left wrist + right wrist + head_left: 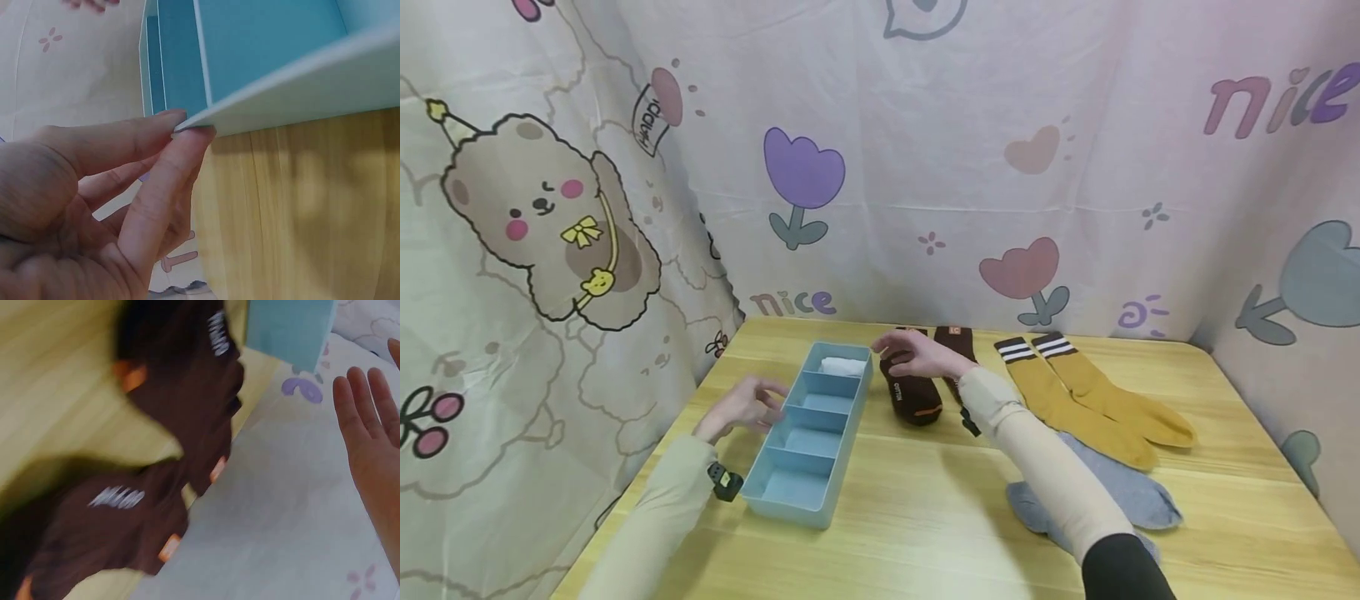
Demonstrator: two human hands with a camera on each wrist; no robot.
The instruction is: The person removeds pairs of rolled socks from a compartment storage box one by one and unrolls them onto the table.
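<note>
The blue divided organizer [808,433] is touched at its left rim by the left hand [741,408], fingers relaxed. The right hand [917,354], fingers spread and holding nothing, is held over the brown socks [913,392]; only one sock may be caught in a hasty grab.

Mustard socks [1097,396] with striped cuffs lie toward the right side of the wooden table [925,517]; grey socks [1131,496] just in front, overlapping them. Cartoon-print curtain [925,167] hangs behind the back edge and both sides.
</note>
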